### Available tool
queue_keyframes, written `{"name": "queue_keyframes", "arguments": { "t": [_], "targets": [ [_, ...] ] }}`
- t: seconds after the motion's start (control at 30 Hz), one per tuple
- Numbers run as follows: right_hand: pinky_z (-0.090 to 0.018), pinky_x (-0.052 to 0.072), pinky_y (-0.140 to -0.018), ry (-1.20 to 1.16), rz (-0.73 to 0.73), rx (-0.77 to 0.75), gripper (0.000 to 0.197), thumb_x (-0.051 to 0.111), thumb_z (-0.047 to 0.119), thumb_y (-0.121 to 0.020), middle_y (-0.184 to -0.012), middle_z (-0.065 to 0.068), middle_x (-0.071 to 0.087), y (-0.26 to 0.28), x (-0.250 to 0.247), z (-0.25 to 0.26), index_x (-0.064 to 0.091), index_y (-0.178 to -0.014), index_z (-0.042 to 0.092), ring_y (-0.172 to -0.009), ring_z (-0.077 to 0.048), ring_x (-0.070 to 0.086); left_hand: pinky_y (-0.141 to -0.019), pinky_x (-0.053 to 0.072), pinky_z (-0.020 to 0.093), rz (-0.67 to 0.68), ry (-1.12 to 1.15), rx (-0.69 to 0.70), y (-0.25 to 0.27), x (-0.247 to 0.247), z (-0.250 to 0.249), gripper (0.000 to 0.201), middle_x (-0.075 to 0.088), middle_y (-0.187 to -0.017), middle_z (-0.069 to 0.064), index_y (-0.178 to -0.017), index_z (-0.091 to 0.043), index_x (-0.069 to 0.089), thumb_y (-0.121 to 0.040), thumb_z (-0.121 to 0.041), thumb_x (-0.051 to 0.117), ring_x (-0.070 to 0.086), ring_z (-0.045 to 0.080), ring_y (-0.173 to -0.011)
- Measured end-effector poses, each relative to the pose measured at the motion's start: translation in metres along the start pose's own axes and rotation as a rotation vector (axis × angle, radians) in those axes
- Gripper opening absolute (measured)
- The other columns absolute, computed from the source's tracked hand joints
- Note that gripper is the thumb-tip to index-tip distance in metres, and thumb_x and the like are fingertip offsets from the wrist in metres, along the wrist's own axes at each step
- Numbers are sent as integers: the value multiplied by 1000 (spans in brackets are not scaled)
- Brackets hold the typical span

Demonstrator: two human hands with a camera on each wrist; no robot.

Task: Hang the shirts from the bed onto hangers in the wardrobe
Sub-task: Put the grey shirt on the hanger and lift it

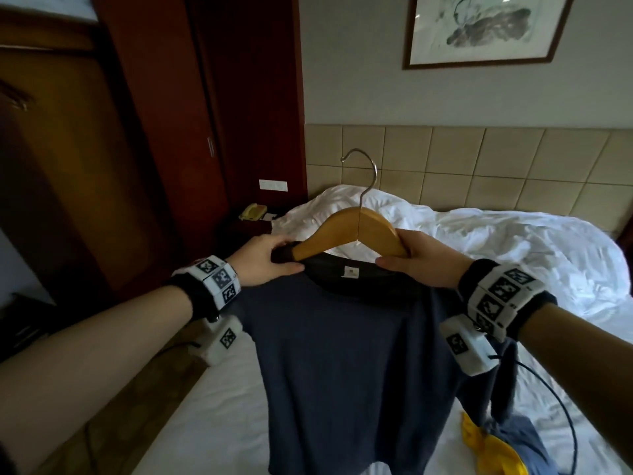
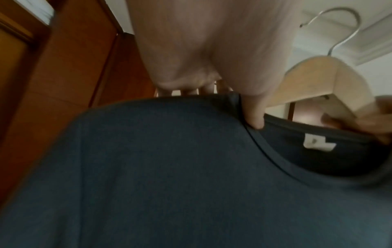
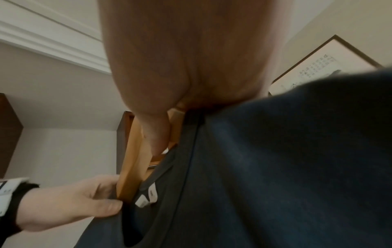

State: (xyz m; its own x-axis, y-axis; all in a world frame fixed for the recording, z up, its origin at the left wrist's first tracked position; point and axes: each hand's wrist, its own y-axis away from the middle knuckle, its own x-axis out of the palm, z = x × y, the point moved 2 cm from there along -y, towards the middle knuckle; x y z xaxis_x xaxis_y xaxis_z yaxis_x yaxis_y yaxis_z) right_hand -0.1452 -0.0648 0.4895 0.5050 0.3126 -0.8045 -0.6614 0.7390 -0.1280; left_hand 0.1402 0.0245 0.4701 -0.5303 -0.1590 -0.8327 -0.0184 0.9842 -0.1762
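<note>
Head view – progress: a dark blue shirt (image 1: 346, 354) is held up over the bed (image 1: 513, 255), and a wooden hanger (image 1: 356, 231) is being fitted into its neck. The left shoulder end of the hanger is already covered by the collar; the right end is not yet covered. The shirt is judged to be about half dressed on the hanger. Carrying it to the wardrobe (image 1: 85, 166), at the left side of the bed, is left to do.
Head view – other clothes: a yellow garment (image 1: 493, 454) and a blue garment (image 1: 527, 443) lie near the foot-side right edge of the bed, so more hanging remains.
Head view – hands: the left hand (image 1: 270, 260) pinches the collar over the left hanger end; the right hand (image 1: 421, 258) grips the right hanger end, with the collar just below the fingers.
Left wrist view – shirt and hand: the shirt (image 2: 169, 167) fills the lower part, directly under the left hand (image 2: 212, 58). The collar seam is pressed by the thumb (image 2: 255, 115), and the hanger (image 2: 318, 80) rises just to the right.
Right wrist view – shirt and hand: the hanger (image 3: 135, 159) is clasped by the right hand (image 3: 191, 67), with the thumb (image 3: 157, 134) laid along the wood. The shirt (image 3: 275, 167) hangs touching the hand on the right side. The left hand (image 3: 74, 201) holds the far end.
</note>
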Motion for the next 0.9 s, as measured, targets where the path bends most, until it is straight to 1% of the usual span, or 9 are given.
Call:
{"name": "queue_keyframes", "arguments": {
  "t": [0.07, 0.17, 0.23, 0.3, 0.4, 0.5, 0.67, 0.77, 0.9],
  "targets": [
    [-26, 38, -63, 10, 14, -3, 21, 68, 35, -91, -72, 5, 52, -1, 3, 3, 55, -92, 19, -62, -10, 49, -83, 48, 25, -64, 8, 12, 2, 11, -1, 21, 63, -93, -22, -95, -47, 54, -85, -45, 72, 59, -7, -89],
    [-26, 38, -64, 46, 5, -13, 26, 69, 38, -90, -74, 4, 53, -2, 8, 9, 57, -94, 15, -65, -12, 50, -71, 48, 28, -139, -2, -5, 1, 25, -2, 21, 61, -82, -14, -92, -37, 49, -89, -48, 67, 63, 8, -80],
    [-24, 36, -62, 85, -26, -30, 24, 70, 38, -88, -74, 4, 54, 2, 7, 10, 56, -90, 19, -65, -10, 50, -70, 44, 27, -126, -13, -22, -2, 27, 3, 24, 58, -82, -15, -98, -32, 50, -90, -49, 64, 61, 12, -81],
    [-21, 38, -64, 111, -21, -42, 27, 73, 38, -86, -83, 5, 58, 9, 6, 5, 57, -99, 20, -72, -8, 52, -73, 43, 25, -118, -17, -26, -1, 22, 8, 26, 56, -85, -15, -104, -28, 53, -91, -48, 63, 58, 11, -84],
    [-20, 43, -83, 99, 5, -62, 51, 79, 33, -81, -110, 8, 54, 19, 8, -9, 53, -125, 23, -96, -9, 54, -69, 37, 6, -115, -12, -41, 1, 7, 13, 20, 56, -86, -19, -100, -29, 52, -93, -44, 62, 55, -1, -81],
    [-26, 42, -95, 96, -49, -102, 69, 82, 28, -76, -125, 6, 46, 20, 15, -18, 47, -135, 24, -109, -12, 50, -66, 38, 9, -109, -53, -78, 2, -11, 18, 29, 64, -89, -8, -97, -18, 59, -92, -45, 63, 58, 1, -81],
    [-26, 39, -72, 174, -3, -34, 30, 72, 29, -83, -90, 9, 56, 17, 27, -15, 49, -102, 29, -87, -16, 56, -70, 40, 15, -109, -55, -154, 20, -38, 31, 24, 64, -94, -7, -100, -22, 61, -91, -43, 64, 59, 5, -87],
    [-27, 40, -70, 135, 64, -104, 24, 69, 29, -86, -85, 6, 57, 13, 42, 4, 50, -99, 25, -82, -17, 56, -70, 38, 13, -138, -52, -195, 40, -49, 43, 20, 63, -94, -8, -99, -23, 61, -92, -41, 64, 59, 7, -87],
    [-33, 46, -72, 79, 105, -143, 23, 67, 31, -89, -86, 2, 60, 5, 63, 38, 55, -102, 16, -81, -18, 59, -75, 44, 19, -199, -30, -283, 70, -66, 66, 29, 67, -101, -2, -107, -17, 64, -92, -42, 64, 62, 15, -96]
  ]
}}
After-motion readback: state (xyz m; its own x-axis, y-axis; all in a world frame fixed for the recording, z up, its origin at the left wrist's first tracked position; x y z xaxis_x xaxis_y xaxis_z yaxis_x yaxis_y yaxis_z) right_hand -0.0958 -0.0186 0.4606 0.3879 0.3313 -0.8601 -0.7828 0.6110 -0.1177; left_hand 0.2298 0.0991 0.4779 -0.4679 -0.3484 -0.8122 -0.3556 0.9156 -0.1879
